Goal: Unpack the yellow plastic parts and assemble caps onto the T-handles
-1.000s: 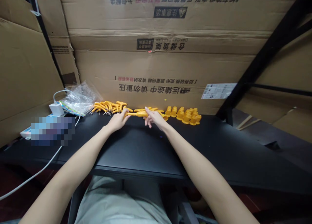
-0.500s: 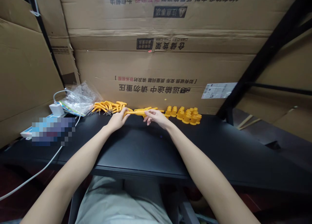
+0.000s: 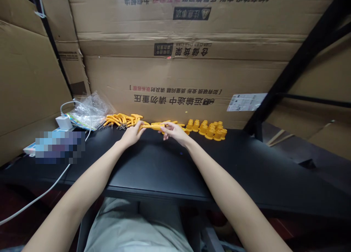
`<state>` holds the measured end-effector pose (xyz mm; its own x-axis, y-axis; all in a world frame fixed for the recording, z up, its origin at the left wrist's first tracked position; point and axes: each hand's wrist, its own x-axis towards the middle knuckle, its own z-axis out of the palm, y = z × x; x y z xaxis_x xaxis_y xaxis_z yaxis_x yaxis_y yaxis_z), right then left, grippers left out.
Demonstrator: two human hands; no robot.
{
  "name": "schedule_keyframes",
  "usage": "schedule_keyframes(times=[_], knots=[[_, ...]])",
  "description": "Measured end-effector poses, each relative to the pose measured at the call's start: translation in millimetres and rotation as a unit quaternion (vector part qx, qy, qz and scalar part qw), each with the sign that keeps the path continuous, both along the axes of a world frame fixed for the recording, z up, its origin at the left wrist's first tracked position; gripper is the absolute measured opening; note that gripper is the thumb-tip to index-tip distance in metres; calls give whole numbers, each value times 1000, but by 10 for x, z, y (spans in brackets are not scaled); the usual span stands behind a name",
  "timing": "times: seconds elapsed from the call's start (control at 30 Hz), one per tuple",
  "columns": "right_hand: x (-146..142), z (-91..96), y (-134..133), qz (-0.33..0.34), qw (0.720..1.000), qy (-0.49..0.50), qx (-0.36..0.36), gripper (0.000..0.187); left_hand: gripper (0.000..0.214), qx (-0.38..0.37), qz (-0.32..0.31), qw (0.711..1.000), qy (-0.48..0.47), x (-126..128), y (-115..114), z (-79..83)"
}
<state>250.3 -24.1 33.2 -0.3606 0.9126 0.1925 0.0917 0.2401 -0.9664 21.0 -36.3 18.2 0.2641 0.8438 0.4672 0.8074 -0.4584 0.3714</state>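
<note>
Head view: a yellow rod-like piece (image 3: 155,127) was gripped between the left hand (image 3: 132,134) and right hand (image 3: 176,133) at far centre, seemingly unfinished; yellow handles (image 3: 121,118) lay untouched far left, yellow cups (image 3: 210,131) far right.

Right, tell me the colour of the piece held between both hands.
The piece is yellow-orange; the head view shows it.

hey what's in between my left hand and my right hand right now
A slender yellow piece, held by both the left hand and the right hand, spans the gap in the head view.
</note>
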Motion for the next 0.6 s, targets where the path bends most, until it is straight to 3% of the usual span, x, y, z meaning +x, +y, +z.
schedule_keyframes(times=[0.1,0.43,0.53,0.6], knots=[[-27,2,-16,-17,1000,-15,-12,37,28,2,5,1000,23,12,-12,-6],[-149,37,-72,-89,991,-33,-89,67,29,-5,2,999,34,58,-35,3],[-102,20,-37,-67,989,-52,-122,69,27,-7,1,1000,15,52,-19,-5],[-49,3,-6,-33,991,-44,-120,57,27,-6,5,1000,-4,39,-3,-10]])
